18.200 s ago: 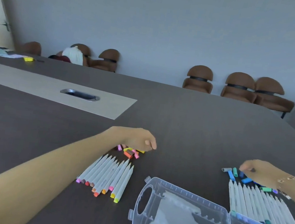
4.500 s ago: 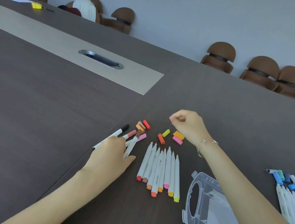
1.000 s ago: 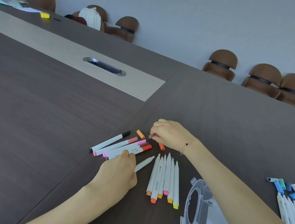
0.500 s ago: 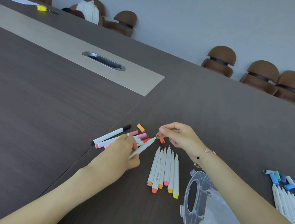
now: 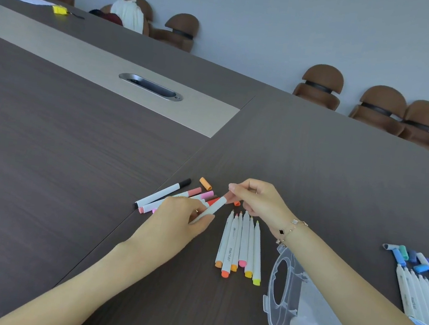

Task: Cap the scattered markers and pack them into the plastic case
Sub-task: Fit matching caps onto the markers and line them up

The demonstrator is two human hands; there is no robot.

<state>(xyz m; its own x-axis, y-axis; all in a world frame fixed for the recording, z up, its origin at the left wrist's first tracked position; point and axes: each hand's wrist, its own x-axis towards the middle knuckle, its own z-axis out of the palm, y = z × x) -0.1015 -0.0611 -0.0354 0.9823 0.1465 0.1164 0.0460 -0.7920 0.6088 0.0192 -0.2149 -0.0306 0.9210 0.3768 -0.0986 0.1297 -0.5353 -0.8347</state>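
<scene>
Two hands on one marker, cap going on

Nearest: clear plastic case (image 5: 296,302) lies open at bottom right on the surface (image 5: 45,168), nothing packed in the part that shows. Thin, stiff shell by the look; probably slides if nudged, take it by the handle cutout.

Beside it, six uncapped markers (image 5: 241,244) in a row, tips pointing away. A second bunch with blue caps (image 5: 420,279) is at the right edge.

Left hand (image 5: 173,224) grips a white marker (image 5: 211,209) mid-barrel. Right hand (image 5: 260,200) pinches a pinkish cap (image 5: 229,198) at its tip end; can't tell if it's seated.

Judgement: markers are light, rigid, smooth and round, so they roll. Hold the barrel, never the nib, and push the cap on straight.

Further out: capped markers (image 5: 174,196), one loose orange cap (image 5: 205,183).
</scene>
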